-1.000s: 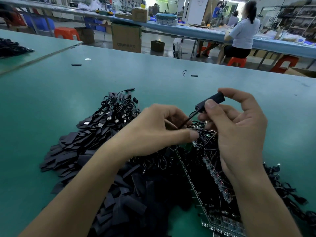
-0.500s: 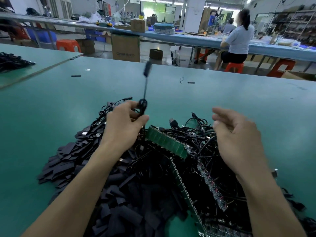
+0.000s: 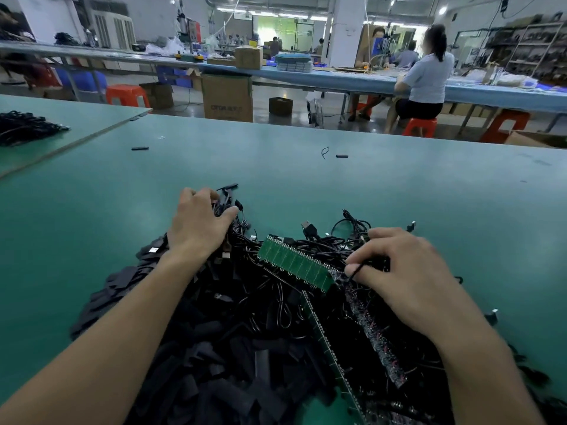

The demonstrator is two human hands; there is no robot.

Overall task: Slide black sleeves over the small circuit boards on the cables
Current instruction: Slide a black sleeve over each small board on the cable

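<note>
At the heap's right side, the right hand point(image 3: 399, 271) pinches a cable point(image 3: 356, 272) just beside the green boards point(image 3: 294, 265). The left hand point(image 3: 199, 228) lies curved over the cables point(image 3: 242, 230); whether it grips one I cannot tell. Sleeves point(image 3: 214, 363) lie piled nearer, on the table point(image 3: 92, 225).

dark print on the cardboard box point(image 3: 227, 98) is too blurred to read with certainty

Even, fairly bright overhead light, brightest glare at the top centre; soft shadows. Wide-angle bending shows toward the frame edges, and the far background is slightly soft.
</note>
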